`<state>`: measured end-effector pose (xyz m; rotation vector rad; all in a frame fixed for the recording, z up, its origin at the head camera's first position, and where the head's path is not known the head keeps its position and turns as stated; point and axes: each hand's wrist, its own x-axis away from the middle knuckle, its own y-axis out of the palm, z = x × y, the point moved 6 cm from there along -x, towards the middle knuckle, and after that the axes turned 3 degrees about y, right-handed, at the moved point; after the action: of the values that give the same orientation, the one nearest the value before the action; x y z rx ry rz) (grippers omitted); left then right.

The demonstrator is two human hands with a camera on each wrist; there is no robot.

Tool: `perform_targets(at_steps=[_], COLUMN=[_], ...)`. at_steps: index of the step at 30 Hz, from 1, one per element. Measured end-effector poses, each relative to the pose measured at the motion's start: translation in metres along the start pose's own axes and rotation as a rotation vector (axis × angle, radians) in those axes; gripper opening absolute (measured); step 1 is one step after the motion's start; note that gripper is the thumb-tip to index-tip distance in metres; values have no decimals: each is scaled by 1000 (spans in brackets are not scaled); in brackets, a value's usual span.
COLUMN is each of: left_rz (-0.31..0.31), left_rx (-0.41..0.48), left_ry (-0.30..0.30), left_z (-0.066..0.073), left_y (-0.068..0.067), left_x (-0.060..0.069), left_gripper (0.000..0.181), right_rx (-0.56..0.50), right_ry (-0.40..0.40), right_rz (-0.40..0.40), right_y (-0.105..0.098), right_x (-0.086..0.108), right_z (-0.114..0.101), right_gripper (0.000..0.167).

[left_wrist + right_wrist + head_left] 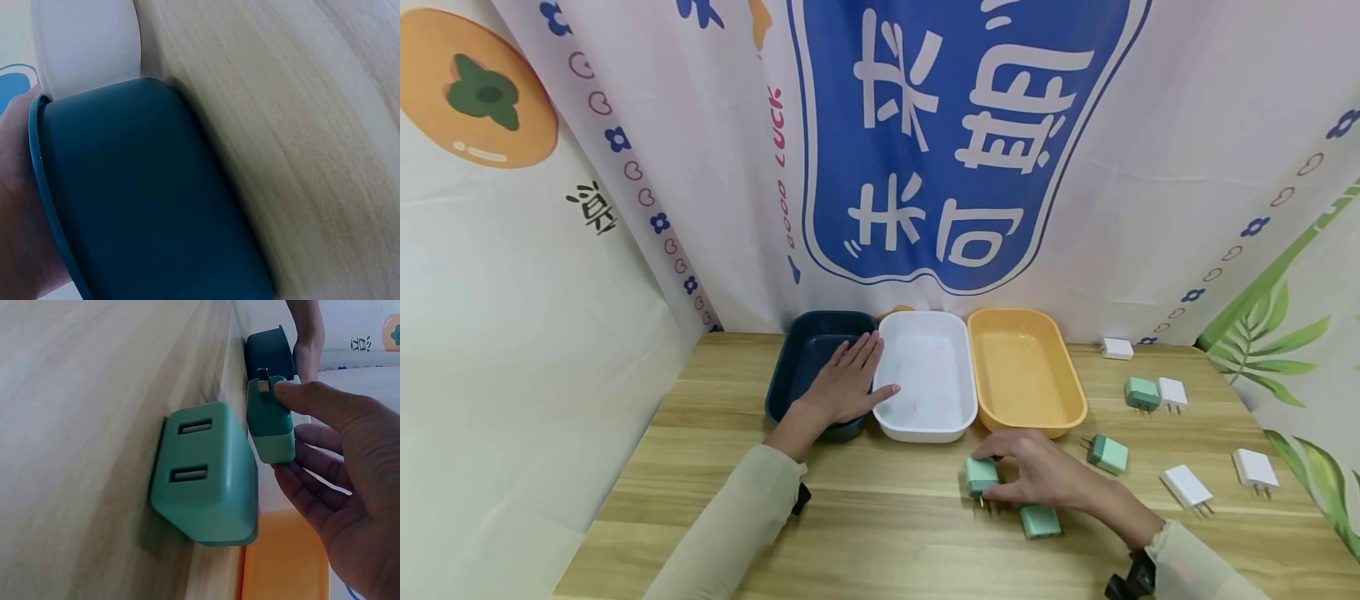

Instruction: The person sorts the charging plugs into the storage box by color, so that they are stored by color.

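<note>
My right hand (1045,471) pinches a green charger (981,477) between thumb and fingers, in front of the trays; its metal prongs show in the right wrist view. Close beside that hand, a second green charger (1041,522) lies on the table, its two USB ports facing the right wrist camera. My left hand (842,383) lies with straight fingers across the dark teal tray (775,379), fingertips at the edge it shares with the white tray (925,375). The left wrist view shows mostly the teal tray's outer wall (144,194).
A yellow tray (1022,371) stands right of the white one, all three against the curtain (737,250). On the table's right side lie a green charger (1108,454), another green charger (1142,392) beside a white charger (1172,393), and several more white chargers (1187,486).
</note>
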<state>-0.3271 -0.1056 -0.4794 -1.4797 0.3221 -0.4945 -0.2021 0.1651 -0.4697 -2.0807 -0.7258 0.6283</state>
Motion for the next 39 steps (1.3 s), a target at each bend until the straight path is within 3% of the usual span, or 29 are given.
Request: perform_targets(at_steps=[7,17,27,39], left_rz=[16,-3,-24,19], left_rx=[-2,7,-1,-11], left_ry=[3,-10,-10,-2], left_z=[-2,-2,-5,0], left_y=[2,2,6,0], left_x=[-2,-3,-7,-1], left_gripper=[96,96,98,95], right_rx=[-25,-38,-32,-5], right_ry=[-63,-227,-219,-184], right_rz=[11,76,134,181], right_y=[-6,-19,-32,-42], right_x=[-5,-13,-24,-44], right_z=[-7,-21,-24,-24], right_gripper=[37,38,41,41])
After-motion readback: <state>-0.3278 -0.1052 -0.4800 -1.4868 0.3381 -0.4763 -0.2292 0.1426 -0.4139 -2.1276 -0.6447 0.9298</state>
